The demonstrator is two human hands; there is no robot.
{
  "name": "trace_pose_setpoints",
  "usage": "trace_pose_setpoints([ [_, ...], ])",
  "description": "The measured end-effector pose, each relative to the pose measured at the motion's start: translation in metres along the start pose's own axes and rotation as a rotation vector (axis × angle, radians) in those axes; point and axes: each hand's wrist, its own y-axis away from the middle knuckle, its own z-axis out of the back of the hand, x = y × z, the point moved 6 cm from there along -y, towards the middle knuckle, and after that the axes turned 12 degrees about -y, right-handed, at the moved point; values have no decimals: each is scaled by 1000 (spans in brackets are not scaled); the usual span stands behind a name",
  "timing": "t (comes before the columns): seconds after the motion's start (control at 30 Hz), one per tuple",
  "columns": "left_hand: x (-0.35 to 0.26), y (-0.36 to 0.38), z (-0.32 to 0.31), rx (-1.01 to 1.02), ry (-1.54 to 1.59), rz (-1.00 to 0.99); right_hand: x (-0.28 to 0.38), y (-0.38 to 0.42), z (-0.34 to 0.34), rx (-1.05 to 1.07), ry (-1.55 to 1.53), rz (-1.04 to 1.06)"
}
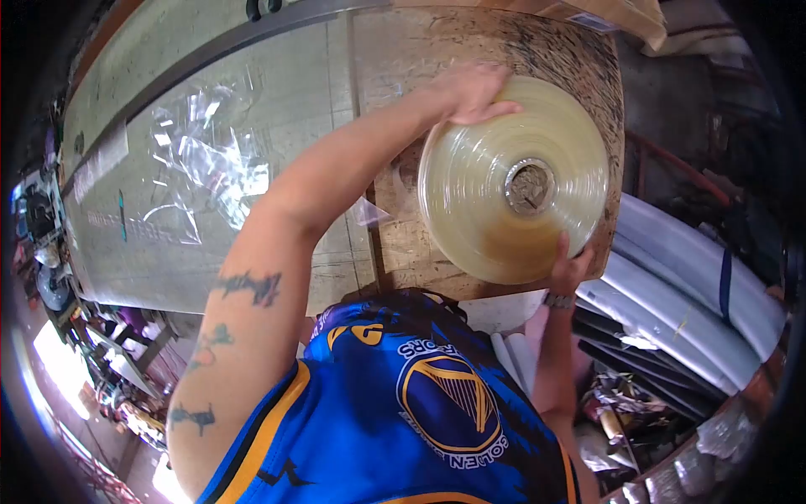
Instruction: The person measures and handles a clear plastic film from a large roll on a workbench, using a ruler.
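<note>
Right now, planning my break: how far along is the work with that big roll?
Apparently done: the roll is on the brown board. In hand: the roll, left hand at its far edge, right hand at its near edge. Remaining, probably: letting go; beyond that, unclear.

A translucent roll (pixel 470 193) rests on a board (pixel 403 244). The left hand (pixel 480 92) touches its eleven o'clock edge; the right hand (pixel 571 264), its five o'clock.

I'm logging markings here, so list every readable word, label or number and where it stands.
"GOLDEN": round badge on the blue shirt
"ORS": same badge, end of a word; its start is unclear
"G": yellow, shirt's hem; neighbouring letters unclear
Unreadable: faint print on table; label on cardboard
</note>
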Motion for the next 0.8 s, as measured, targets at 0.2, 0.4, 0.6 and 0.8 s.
trace_pose_setpoints([
  [0.2, -20, -58, 13, -102, -130, -171, 2, 73, -21, -222, 187, -80],
  [0.4, -17, 75, 56, -569, 31, 92, -3, 76, -30, -251, -138, -17],
  [0.6, -41, 264, -10, -263, -146, 214, -8, 74, -29, -254, -64, -63],
  [0.8, -9, 294, 5, -405, 30, 20, -18, 62, -27, -186, -123, 58],
])
